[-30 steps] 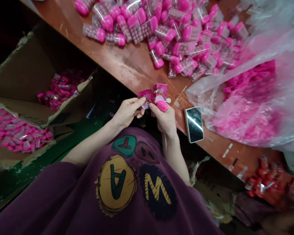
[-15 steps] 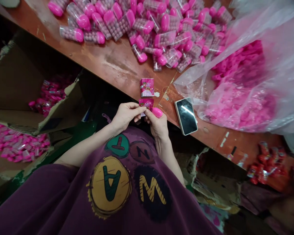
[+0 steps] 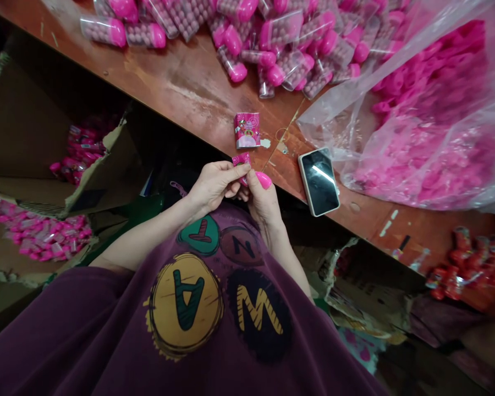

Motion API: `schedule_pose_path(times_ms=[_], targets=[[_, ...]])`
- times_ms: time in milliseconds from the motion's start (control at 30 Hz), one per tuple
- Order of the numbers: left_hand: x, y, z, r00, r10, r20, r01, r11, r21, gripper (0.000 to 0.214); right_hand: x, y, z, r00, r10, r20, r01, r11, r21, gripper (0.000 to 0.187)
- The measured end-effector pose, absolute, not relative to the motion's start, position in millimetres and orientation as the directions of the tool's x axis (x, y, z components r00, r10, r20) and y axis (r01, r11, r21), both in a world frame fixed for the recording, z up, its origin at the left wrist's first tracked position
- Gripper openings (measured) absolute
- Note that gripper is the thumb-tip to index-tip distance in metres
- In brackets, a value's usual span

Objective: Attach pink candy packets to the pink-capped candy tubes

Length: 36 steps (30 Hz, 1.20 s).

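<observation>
My left hand (image 3: pixel 214 184) and my right hand (image 3: pixel 262 201) meet just below the table's near edge. Both pinch one small candy tube with a pink cap (image 3: pixel 264 180) and a pink printed label (image 3: pixel 241 161) round it. The left fingers press the label, while the right hand grips the tube near its cap. A stack of pink printed labels (image 3: pixel 246 130) lies on the brown table (image 3: pixel 181 88) just beyond my hands.
A heap of clear pink-capped tubes (image 3: pixel 272 38) covers the table's far side. A clear bag of pink caps (image 3: pixel 429 110) lies at the right, a phone (image 3: pixel 319 180) beside it. Cardboard boxes with labelled tubes (image 3: pixel 78 151) stand at the left. Red packets (image 3: pixel 462 264) lie at the right.
One second ago the label stack was at my hands; it now lies on the table. My hands have drawn back toward me with the tube, and the label is closer round it.
</observation>
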<state>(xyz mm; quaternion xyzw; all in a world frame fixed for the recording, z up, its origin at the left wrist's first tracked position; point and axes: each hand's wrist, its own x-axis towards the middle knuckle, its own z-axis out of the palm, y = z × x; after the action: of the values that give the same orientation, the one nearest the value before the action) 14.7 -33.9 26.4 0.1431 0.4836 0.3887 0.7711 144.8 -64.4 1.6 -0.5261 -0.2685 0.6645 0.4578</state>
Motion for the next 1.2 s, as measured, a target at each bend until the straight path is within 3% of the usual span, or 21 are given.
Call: schedule_pose_path(times_ms=[167,367,500,667,900,1033,1133,1200], targets=[[8,-35,22,0.276,0.76,-0.588,-0.459,0.642,0.615,0.036,149,-66,1,-0.015,0.877,-0.48,-0.387,-0.448,-0.806,0.047],[5,-41,23,0.259,0.782,-0.568,-0.428,0.62,0.658,0.033,147,-65,2,0.064,0.904,-0.422,-0.288,-0.388,-0.876,0.054],[8,-38,24,0.15,0.782,-0.604,-0.471,0.594,0.652,0.033,145,-63,8,-0.058,0.871,-0.487,-0.373,-0.472,-0.799,0.048],[8,-36,26,0.168,0.775,-0.609,-0.456,0.609,0.649,0.037,145,-60,8,-0.024,0.868,-0.495,-0.452,-0.452,-0.769,0.051],[3,-39,21,0.156,0.836,-0.527,-0.408,0.54,0.736,0.026,142,-62,3,0.071,0.902,-0.426,-0.273,-0.393,-0.878,0.044],[6,-42,24,0.133,0.813,-0.566,-0.424,0.563,0.709,0.036,137,-67,3,0.11,0.898,-0.425,-0.243,-0.391,-0.888,0.046],[4,-39,22,0.132,0.806,-0.577,-0.404,0.575,0.711,0.037,140,-65,2,0.115,0.909,-0.402,-0.129,-0.387,-0.913,0.03],[-1,-33,19,0.066,0.837,-0.543,-0.388,0.523,0.759,0.031,148,-55,2,0.171,0.935,-0.31,0.002,-0.315,-0.949,0.018]])
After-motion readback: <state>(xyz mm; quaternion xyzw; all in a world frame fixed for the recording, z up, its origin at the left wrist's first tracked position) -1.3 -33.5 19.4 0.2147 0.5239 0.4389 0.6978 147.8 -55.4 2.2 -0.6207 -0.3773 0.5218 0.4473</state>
